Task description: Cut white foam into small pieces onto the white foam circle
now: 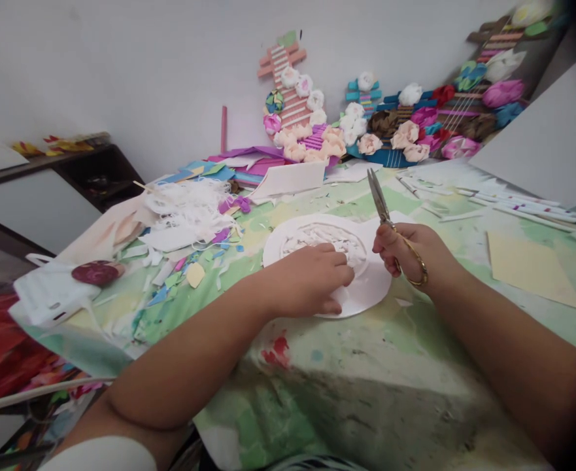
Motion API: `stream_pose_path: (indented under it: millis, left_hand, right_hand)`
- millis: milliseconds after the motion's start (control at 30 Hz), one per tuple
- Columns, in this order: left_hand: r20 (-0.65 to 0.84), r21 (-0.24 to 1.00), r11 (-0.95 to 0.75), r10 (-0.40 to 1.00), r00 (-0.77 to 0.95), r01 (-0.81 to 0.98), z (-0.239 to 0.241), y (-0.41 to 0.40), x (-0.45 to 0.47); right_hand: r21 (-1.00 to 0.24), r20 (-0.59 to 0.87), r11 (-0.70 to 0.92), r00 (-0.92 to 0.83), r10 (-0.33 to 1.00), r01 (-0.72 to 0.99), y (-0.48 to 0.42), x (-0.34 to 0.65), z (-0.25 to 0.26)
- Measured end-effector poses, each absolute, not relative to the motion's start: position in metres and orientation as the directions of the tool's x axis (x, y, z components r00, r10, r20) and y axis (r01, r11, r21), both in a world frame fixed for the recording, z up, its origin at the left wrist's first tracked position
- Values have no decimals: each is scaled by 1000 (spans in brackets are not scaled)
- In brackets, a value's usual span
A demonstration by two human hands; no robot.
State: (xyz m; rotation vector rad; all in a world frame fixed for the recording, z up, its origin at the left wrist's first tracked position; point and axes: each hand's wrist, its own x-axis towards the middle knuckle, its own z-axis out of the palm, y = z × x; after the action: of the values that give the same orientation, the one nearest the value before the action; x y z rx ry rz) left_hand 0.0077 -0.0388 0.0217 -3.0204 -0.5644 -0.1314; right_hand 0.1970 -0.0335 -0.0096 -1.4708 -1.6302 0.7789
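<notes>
A white paper cut-out with a rounded outline lies in front of me on the table. On it an oval ring is filled with crumpled white paper bits. My left hand rests palm down over the near part of this oval, fingers apart and tips on the paper; what is under the palm is hidden. Just right of the cut-out, my right hand grips a pair of metal scissors, blades pointing up and away. A gold-coloured loop shows beside the palm.
A green-and-yellow stained cloth covers the table. White string and coloured paper scraps lie left. Guitar-like crafts with paper flowers lean on the wall. Right are a yellow sheet, thin paper rolls and a large white sheet.
</notes>
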Motion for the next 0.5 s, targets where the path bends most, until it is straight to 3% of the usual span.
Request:
stream_pose_path:
  millis: [133, 233, 300, 400, 500]
  left_hand:
    - [145, 91, -921, 389, 910, 379, 21, -37, 8]
    - [286, 366, -828, 534, 795, 425, 17, -30, 6]
    - [387, 608, -689, 690, 611, 394, 14, -23, 4]
    - [356, 893, -432, 848, 392, 124, 7, -13, 3]
    - [286, 957, -243, 889, 358, -160, 3, -8, 5]
  right_hand:
    - [-843, 164, 152, -23, 986, 517, -37, 196, -7]
    - [-796, 202, 201, -64, 977, 571, -41, 195, -1]
    - [-726, 227, 238, -102, 969, 645, -43, 194, 3]
    - [-552, 217, 273, -180, 959, 788, -44, 190, 5]
    - [-402, 165, 321, -277, 947, 858, -44, 184, 1]
